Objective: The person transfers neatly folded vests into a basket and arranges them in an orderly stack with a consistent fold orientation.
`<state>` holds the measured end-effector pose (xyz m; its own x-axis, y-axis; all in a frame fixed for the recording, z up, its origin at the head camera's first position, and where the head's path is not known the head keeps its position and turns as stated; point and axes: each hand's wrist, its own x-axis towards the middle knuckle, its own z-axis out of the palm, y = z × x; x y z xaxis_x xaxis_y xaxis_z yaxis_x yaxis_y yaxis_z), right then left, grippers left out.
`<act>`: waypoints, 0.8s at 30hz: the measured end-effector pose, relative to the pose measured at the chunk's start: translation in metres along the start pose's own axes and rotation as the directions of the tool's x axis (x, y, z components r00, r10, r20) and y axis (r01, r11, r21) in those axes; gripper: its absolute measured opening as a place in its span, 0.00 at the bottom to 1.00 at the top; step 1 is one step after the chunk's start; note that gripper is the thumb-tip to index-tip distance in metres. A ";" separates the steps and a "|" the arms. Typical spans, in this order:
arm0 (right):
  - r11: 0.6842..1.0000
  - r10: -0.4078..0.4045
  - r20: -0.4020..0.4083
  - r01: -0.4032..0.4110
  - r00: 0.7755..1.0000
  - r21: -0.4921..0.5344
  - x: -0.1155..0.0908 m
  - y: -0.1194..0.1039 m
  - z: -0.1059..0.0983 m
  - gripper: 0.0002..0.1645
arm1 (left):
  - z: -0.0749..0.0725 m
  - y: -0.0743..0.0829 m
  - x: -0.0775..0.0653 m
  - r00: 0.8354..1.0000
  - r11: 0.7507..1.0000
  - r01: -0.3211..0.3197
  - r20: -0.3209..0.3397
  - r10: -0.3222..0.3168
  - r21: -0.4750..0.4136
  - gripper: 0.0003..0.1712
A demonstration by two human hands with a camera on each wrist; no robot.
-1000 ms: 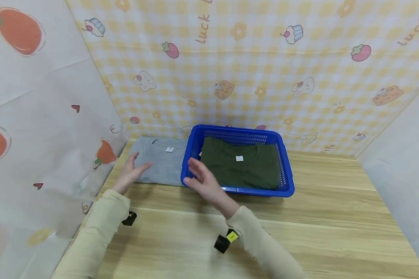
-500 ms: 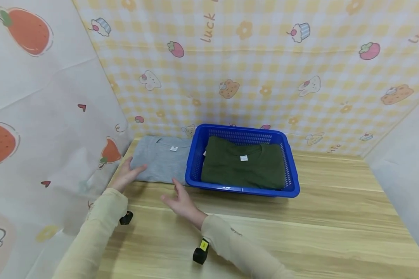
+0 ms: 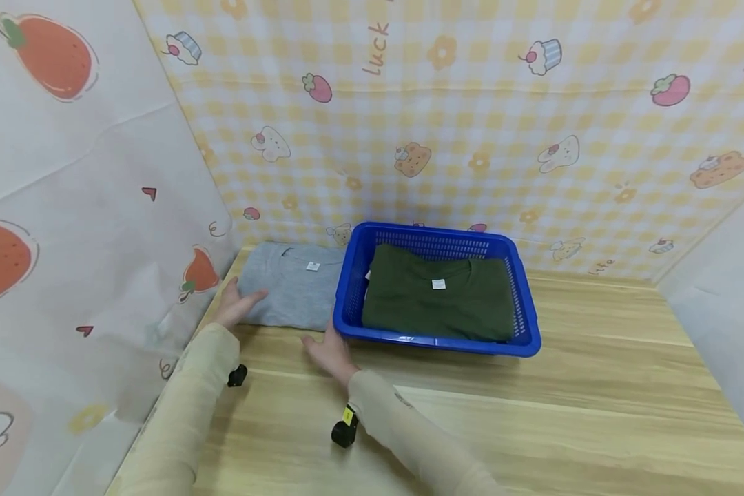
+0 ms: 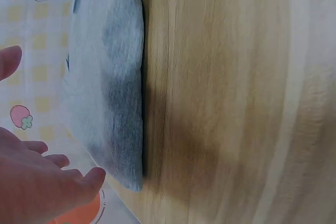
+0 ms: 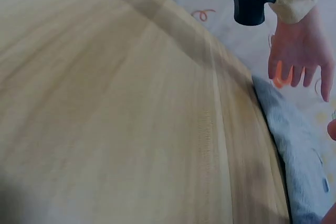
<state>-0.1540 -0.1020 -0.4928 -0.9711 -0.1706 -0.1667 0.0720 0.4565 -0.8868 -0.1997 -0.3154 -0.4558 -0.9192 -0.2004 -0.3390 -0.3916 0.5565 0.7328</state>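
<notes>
A folded grey T-shirt (image 3: 290,293) with a white neck label lies at the back left of the wooden table. My left hand (image 3: 232,306) is at its left side, thumb spread from the fingers; in the left wrist view the fingers (image 4: 68,179) are extended beside the shirt's corner. At the shirt's front right edge is my right hand (image 3: 331,353), its fingertips partly hidden by the basket's front left corner. The blue plastic basket (image 3: 434,340) overlaps the shirt's right side in the head view. Inside it lies a folded dark green T-shirt (image 3: 440,303).
A patterned white side sheet (image 3: 118,262) hangs along the table's left edge, close to my left arm. Behind the basket rises a yellow checked backdrop (image 3: 372,151). The wooden table top (image 3: 595,386) extends to the right of the basket.
My right hand has moved from over the basket's left end down and left to the grey T-shirt's front edge. My left hand has come lower along the shirt's left side.
</notes>
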 end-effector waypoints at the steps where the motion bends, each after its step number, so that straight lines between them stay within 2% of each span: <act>1: 1.000 0.018 0.005 -0.018 1.000 0.006 0.002 0.000 0.001 0.50 | 0.000 0.000 0.002 1.000 1.000 0.002 -0.006 -0.002 0.002 0.54; 6: 0.997 0.069 -0.035 -0.070 0.997 -0.015 0.014 -0.001 0.009 0.49 | 0.002 0.001 0.010 1.000 1.000 0.001 -0.024 -0.001 0.027 0.53; 12: 0.991 0.072 -0.148 -0.087 0.986 -0.098 0.020 -0.006 0.018 0.49 | 0.004 0.001 0.017 0.999 0.995 -0.003 -0.045 0.008 0.105 0.52; 16: 0.991 0.060 -0.202 -0.082 0.978 -0.103 0.023 -0.008 0.020 0.48 | 0.004 0.001 0.023 0.999 0.990 0.007 -0.047 0.000 0.143 0.51; 24: 0.993 0.118 -0.178 -0.121 0.977 -0.002 0.035 -0.015 0.022 0.46 | 0.002 -0.005 0.035 0.999 0.981 0.055 -0.009 -0.054 0.185 0.51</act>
<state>-0.1838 -0.1342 -0.4948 -0.9806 0.0425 -0.1912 0.1882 0.4757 -0.8593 -0.2295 -0.3236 -0.4724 -0.8971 -0.2371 -0.3729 -0.4266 0.6844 0.5913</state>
